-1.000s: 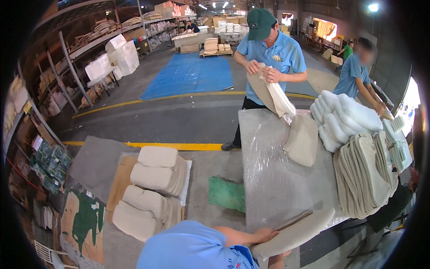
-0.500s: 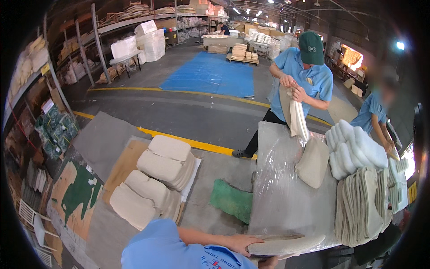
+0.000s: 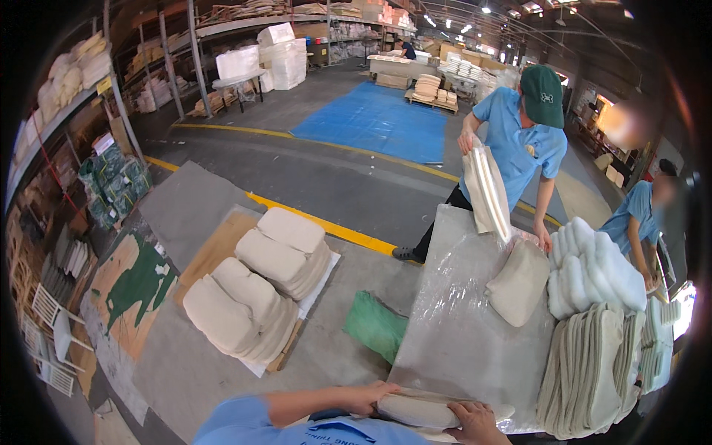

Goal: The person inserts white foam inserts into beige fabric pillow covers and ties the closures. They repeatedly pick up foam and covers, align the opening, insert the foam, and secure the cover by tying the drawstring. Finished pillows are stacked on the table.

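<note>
the left hand (image 3: 374, 394) lies on the near left end of a flat beige cushion cover (image 3: 434, 410), its fingers curled over the cover's edge and gripping it. the right hand (image 3: 475, 423) presses on the cover's right half, fingers bent down around the near side and closed on the fabric. the cover lies lengthwise along the near edge of the bench (image 3: 460, 326), which is wrapped in clear plastic sheeting. both forearms come in from the lower edge in blue sleeves.

further up the bench, toward its far right part, lies a stuffed beige cushion (image 3: 519, 282), tilted against a heap of white foam pads (image 3: 593, 267) at the right edge. nearer along the right edge stands a thick stack of flat beige covers (image 3: 586, 371), close to the held cover but apart from it.

at the far edge of the bench a person in a blue shirt and green cap (image 3: 541, 93) holds an upright cover in a clear bag (image 3: 486, 189) with both hands. another person in blue stands at the far right corner, behind the foam pads.

on the floor left of the bench lies a green sack (image 3: 374, 325), and further left a pallet (image 3: 222, 256) carries stacks of beige cushions (image 3: 259, 285).
</note>
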A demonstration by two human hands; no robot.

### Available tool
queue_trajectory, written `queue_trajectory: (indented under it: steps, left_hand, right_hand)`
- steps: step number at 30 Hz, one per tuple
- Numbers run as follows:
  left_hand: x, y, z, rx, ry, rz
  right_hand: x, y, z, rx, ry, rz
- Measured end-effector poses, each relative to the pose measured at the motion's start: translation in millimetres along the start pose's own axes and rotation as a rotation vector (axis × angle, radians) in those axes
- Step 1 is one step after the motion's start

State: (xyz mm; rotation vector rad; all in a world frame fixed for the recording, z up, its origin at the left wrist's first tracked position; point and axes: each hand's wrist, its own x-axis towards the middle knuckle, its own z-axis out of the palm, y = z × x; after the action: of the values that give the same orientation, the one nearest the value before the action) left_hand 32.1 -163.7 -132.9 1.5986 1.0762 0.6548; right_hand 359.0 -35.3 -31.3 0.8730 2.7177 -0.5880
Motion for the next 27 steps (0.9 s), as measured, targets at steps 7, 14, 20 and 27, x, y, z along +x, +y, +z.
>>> queue_trajectory:
  steps: [7,14,20,27]
  left_hand:
    - [-13,20,74,-0.003,0.877,-0.049]
    - [3,4,95,-0.177,1.084,-0.329]
    - [9,-14,81,-0.430,0.965,-0.327]
    - [19,-34,75,-0.759,1.206,-0.334]
  right_hand:
    - [11,13,-13,0.109,-0.169,-0.129]
    - [21,17,-9,-0.086,-0.446,-0.135]
    - [34,45,7,-0.059,-0.442,-0.145]
    - [51,30,-26,-0.074,-0.349,-0.184]
